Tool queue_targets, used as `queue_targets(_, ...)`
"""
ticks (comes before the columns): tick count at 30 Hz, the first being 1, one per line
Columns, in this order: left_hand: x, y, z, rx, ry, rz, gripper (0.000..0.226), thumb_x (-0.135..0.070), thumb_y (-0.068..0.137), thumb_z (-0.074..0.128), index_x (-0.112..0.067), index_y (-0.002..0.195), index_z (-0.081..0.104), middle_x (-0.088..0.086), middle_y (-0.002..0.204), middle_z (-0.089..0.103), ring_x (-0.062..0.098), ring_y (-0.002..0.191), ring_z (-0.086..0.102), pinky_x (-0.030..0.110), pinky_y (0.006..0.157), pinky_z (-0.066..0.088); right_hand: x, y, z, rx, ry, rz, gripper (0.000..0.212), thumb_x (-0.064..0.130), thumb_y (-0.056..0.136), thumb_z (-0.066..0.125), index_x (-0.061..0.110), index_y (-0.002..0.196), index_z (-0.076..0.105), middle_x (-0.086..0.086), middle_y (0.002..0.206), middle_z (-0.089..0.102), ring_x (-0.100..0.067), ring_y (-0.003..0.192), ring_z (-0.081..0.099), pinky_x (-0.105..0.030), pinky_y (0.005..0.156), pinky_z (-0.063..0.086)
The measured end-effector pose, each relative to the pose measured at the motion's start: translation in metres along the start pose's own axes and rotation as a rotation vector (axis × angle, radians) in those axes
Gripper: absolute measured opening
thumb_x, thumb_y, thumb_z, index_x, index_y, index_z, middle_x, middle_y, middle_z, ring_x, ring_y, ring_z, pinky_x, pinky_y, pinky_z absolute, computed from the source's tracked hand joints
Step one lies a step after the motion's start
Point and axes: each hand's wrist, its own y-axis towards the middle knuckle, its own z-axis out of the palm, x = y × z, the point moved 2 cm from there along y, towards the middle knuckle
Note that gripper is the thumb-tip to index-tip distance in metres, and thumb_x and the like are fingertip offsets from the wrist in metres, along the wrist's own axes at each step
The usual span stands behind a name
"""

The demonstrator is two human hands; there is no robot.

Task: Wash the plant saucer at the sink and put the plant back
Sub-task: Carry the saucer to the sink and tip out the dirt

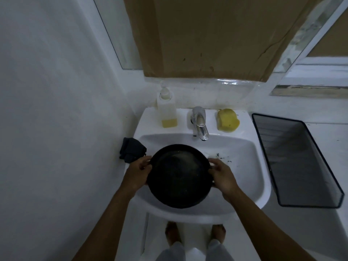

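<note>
1. The saucer is round, black and shallow, with a low raised rim. A pale, dusty film lies over its far half, from about 10 to 2 o'clock, and the near half looks darker.
2. It is held over the bowl of the white sink, towards the near-left part of the bowl. Its near edge covers the sink's front rim. I cannot tell whether it touches the bowl.
3. The left hand takes the rim at 9 o'clock. Its grip is pinching the edge, thumb on top and fingers curled beneath.
4. The right hand takes the rim at 3 o'clock in the same way, its grip pinching the edge.
5. Dark specks of dirt lie on the bowl at 2 o'clock from the saucer, just beyond the right hand.
6. A chrome tap stands on the back ledge at about 12 o'clock, with its spout over the bowl.
7. A soap bottle, with yellow liquid low inside, stands left of the tap. A yellow sponge lies right of it.
8. A dark cloth sits on the sink's left edge at 10 o'clock, against the wall.
9. A black wire basket rests on the white surface at 3 o'clock, beside the sink.
10. Brown cardboard hangs on the wall above the tap.
</note>
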Motion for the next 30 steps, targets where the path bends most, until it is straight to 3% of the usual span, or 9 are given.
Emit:
queue_targets(6,0.002,0.001,0.029,0.074,-0.105,0.029,0.034,-0.008,0.096,0.058,-0.038,0.112,0.060,0.002,0.118,0.063,0.018,0.104,0.061,0.036,0.071,0.060,0.002,-0.004,-0.026,-0.075,0.009,-0.146,0.036,0.006,0.092,0.057,0.032,0.116,0.062,-0.004,0.115,0.068,-0.026,0.099,0.067,-0.041,0.075,0.058)
queue_targets(11,0.011,0.005,0.027,0.018,-0.028,0.104,0.033,-0.014,0.097,0.059,-0.033,0.125,0.060,0.003,0.121,0.063,0.023,0.113,0.060,0.050,0.093,0.054,0.005,-0.008,-0.022,-0.080,-0.060,-0.238,0.039,0.001,0.091,0.059,0.032,0.115,0.063,0.004,0.116,0.069,-0.016,0.103,0.066,-0.047,0.079,0.060)
queue_targets(15,0.004,0.005,0.020,-0.015,0.087,0.291,0.041,-0.005,0.100,0.050,-0.028,0.134,0.054,-0.007,0.127,0.062,0.014,0.121,0.057,0.020,0.096,0.048,0.015,-0.014,-0.016,-0.120,-0.148,-0.417,0.042,-0.005,0.091,0.056,0.032,0.109,0.062,0.015,0.111,0.068,0.000,0.101,0.063,-0.022,0.069,0.058)
queue_targets(17,-0.001,0.004,0.019,-0.003,0.184,0.362,0.054,-0.004,0.101,0.048,-0.029,0.147,0.039,-0.009,0.140,0.052,-0.001,0.125,0.050,0.008,0.099,0.039,0.020,-0.017,-0.015,-0.146,-0.189,-0.507,0.040,-0.005,0.092,0.056,0.032,0.109,0.060,0.018,0.109,0.067,0.002,0.104,0.062,-0.013,0.076,0.053)
queue_targets(19,-0.004,0.000,0.020,0.012,0.229,0.410,0.063,-0.005,0.100,0.049,-0.039,0.148,0.025,-0.019,0.139,0.045,-0.016,0.121,0.044,-0.001,0.096,0.033,0.022,-0.022,-0.016,-0.167,-0.220,-0.586,0.038,-0.003,0.094,0.055,0.031,0.109,0.058,0.021,0.109,0.066,0.003,0.105,0.062,-0.009,0.076,0.051)
queue_targets(22,-0.003,-0.006,0.022,0.062,0.211,0.396,0.069,-0.008,0.100,0.052,-0.053,0.143,0.023,-0.036,0.136,0.038,-0.006,0.128,0.045,0.012,0.100,0.039,0.023,-0.028,-0.018,-0.193,-0.274,-0.676,0.033,-0.001,0.096,0.052,0.028,0.110,0.054,0.026,0.105,0.065,0.008,0.101,0.062,-0.006,0.072,0.050)
queue_targets(26,-0.002,-0.014,0.025,0.083,0.288,0.447,0.079,-0.011,0.097,0.057,-0.056,0.145,0.014,-0.041,0.135,0.032,0.002,0.134,0.041,0.029,0.104,0.039,0.025,-0.033,-0.017,-0.268,-0.384,-0.776,0.037,0.000,0.095,0.053,0.030,0.117,0.051,0.015,0.106,0.062,0.006,0.096,0.060,-0.005,0.084,0.045)
queue_targets(30,-0.005,-0.023,0.026,0.054,0.280,0.486,0.082,-0.012,0.097,0.057,-0.060,0.144,0.011,-0.040,0.136,0.032,0.004,0.134,0.042,0.034,0.107,0.040,0.022,-0.033,-0.016,-0.331,-0.457,-0.866,0.031,-0.001,0.094,0.053,0.009,0.124,0.055,0.005,0.114,0.057,-0.001,0.104,0.054,-0.006,0.095,0.039)
